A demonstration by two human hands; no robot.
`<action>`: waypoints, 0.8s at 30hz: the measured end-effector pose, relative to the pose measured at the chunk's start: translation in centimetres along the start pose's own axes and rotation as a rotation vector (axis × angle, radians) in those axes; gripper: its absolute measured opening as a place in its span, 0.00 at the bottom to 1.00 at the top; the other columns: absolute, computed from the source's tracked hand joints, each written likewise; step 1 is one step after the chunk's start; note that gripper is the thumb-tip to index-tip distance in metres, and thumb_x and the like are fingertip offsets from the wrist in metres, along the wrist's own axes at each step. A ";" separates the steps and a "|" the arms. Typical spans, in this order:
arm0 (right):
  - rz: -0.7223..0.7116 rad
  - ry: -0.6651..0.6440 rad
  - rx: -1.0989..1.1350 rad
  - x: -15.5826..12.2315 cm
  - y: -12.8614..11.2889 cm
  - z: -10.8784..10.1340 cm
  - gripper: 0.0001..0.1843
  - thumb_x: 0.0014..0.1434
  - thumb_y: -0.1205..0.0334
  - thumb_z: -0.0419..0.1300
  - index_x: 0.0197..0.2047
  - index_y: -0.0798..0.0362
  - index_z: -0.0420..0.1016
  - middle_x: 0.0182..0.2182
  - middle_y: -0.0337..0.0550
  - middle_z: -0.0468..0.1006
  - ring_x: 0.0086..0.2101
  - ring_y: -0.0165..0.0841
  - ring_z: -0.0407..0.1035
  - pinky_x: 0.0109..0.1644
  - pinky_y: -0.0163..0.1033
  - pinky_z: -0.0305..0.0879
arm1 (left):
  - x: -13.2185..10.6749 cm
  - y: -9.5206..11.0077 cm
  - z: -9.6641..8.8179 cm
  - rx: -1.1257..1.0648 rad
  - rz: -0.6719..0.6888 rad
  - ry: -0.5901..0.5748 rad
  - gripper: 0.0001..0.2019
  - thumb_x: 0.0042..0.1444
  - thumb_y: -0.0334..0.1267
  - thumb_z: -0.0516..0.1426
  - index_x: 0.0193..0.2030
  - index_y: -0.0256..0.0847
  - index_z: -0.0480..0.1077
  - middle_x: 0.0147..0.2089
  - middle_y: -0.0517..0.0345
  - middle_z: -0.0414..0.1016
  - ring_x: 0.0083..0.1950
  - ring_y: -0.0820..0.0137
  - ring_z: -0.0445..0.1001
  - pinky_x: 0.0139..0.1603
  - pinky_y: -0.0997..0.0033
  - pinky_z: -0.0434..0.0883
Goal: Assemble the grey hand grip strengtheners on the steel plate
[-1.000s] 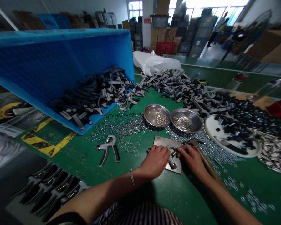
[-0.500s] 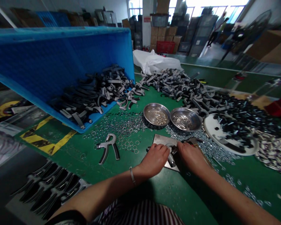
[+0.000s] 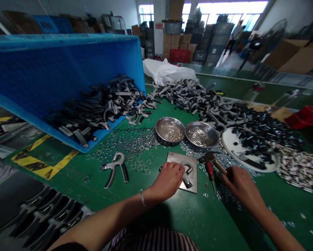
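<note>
Hand grip on the plate: the grey hand grip [image 3: 187, 180] lies on the metal plate [image 3: 173, 157], which sits on the green tabletop [image 3: 193, 216] in front of the person
Left hand: the left hand [image 3: 169, 179] is clamped over the hand grip's left part, holding it down
Right hand: well apart from the left, the right hand [image 3: 241, 184] is closed around the handle of the hammer [image 3: 216, 162]
Step in hand: probably taking up the hammer while the piece is held for a blow
Next move: seems to call for a lift clear of the red screwdriver [image 3: 210, 171] just beside the hammer, with the left fingers kept off the struck spot
Hidden parts: the left hand covers part of the hand grip, and the right covers the handle's end
Hard to tell: whether the hammer head touches the tabletop, and how the left thumb sits
Cut off: the blue crate [image 3: 67, 62], at the left edge
</note>
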State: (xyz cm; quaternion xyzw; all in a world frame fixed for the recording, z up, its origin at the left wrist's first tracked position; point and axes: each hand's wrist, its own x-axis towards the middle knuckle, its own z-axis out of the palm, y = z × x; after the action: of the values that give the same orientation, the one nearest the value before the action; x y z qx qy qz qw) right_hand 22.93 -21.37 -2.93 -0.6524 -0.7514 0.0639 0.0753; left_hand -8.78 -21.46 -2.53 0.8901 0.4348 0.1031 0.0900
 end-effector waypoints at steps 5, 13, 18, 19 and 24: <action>0.059 -0.165 0.450 -2.0 -3.4 -1.1 0.17 0.67 0.45 0.46 0.48 0.47 0.64 0.32 0.45 0.78 0.29 0.40 0.73 0.32 0.40 0.66 | 0.0 0.0 0.0 -0.014 0.000 -0.015 0.18 0.66 0.37 0.52 0.62 0.38 0.63 0.59 0.47 0.69 0.59 0.56 0.64 0.59 0.55 0.62; 0.033 -0.299 0.484 -2.7 -7.5 -3.3 0.19 0.69 0.45 0.44 0.47 0.47 0.67 0.32 0.46 0.81 0.32 0.42 0.76 0.36 0.40 0.67 | -0.3 -0.2 1.0 -0.179 -0.117 0.056 0.24 0.62 0.39 0.57 0.64 0.42 0.60 0.61 0.46 0.66 0.61 0.55 0.63 0.62 0.52 0.61; -0.008 -0.306 0.412 -2.0 -9.2 -2.8 0.17 0.67 0.45 0.47 0.39 0.48 0.68 0.27 0.45 0.78 0.27 0.42 0.74 0.32 0.41 0.65 | -0.2 -0.2 2.0 -0.244 -0.231 0.096 0.43 0.59 0.39 0.60 0.72 0.30 0.39 0.61 0.36 0.65 0.63 0.51 0.62 0.66 0.46 0.57; 0.000 -0.346 0.443 -1.9 -9.3 -2.5 0.18 0.66 0.44 0.49 0.38 0.48 0.69 0.25 0.44 0.77 0.26 0.41 0.74 0.31 0.40 0.64 | -0.1 -0.2 2.0 -0.244 -0.233 0.094 0.44 0.58 0.39 0.60 0.72 0.30 0.37 0.61 0.36 0.65 0.62 0.51 0.63 0.66 0.45 0.57; 0.354 -0.388 0.961 -3.3 -6.8 -2.5 0.24 0.64 0.35 0.49 0.37 0.48 0.68 0.21 0.34 0.71 0.16 0.30 0.61 0.19 0.35 0.57 | 0.8 -0.7 0.7 -0.335 -0.199 0.084 0.40 0.55 0.40 0.61 0.71 0.33 0.48 0.59 0.38 0.69 0.60 0.49 0.66 0.63 0.45 0.61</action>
State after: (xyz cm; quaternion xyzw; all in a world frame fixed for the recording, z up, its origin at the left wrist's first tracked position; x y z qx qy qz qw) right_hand 17.26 -25.57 0.74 -0.6375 -0.5163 0.5308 0.2128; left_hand -8.67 -20.42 -3.32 0.8101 0.5009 0.2015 0.2285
